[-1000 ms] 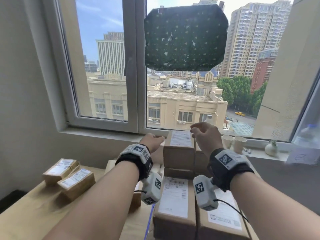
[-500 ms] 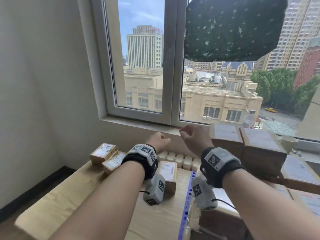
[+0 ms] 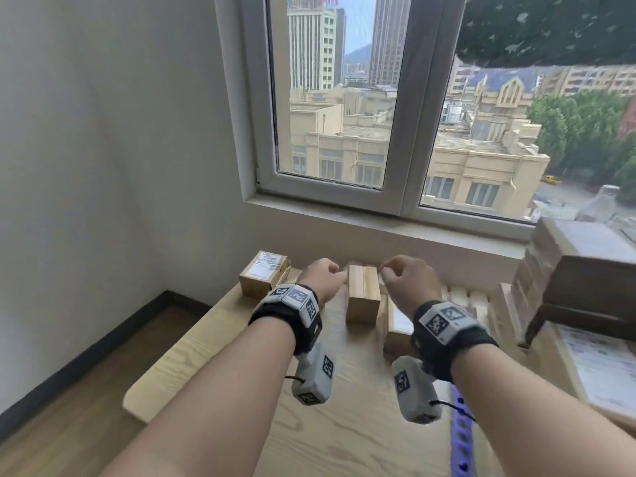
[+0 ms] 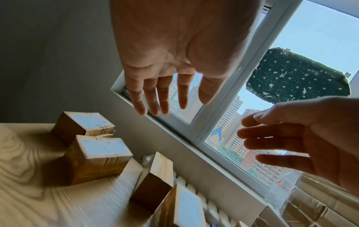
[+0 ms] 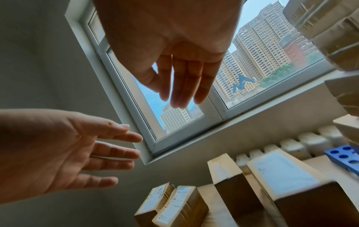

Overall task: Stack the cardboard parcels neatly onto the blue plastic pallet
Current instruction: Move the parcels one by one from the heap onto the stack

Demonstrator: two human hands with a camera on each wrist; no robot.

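Observation:
Both hands hover empty over the wooden table, fingers relaxed and spread. My left hand and right hand flank a plain cardboard parcel standing on its side, without touching it. A labelled parcel lies just under my right wrist. Two more labelled parcels sit at the table's far left corner. The left wrist view shows the left hand open above these parcels. The blue pallet shows at lower right, with stacked parcels on it.
A window sill and a white radiator run behind the table. The wall closes off the left side. The wooden floor lies below the table's left edge. A dark patterned cloth hangs on the window.
The view has swung left. Both hands have moved left, away from the stacked parcels on the pallet, to the loose parcels on the table. They hold nothing throughout.

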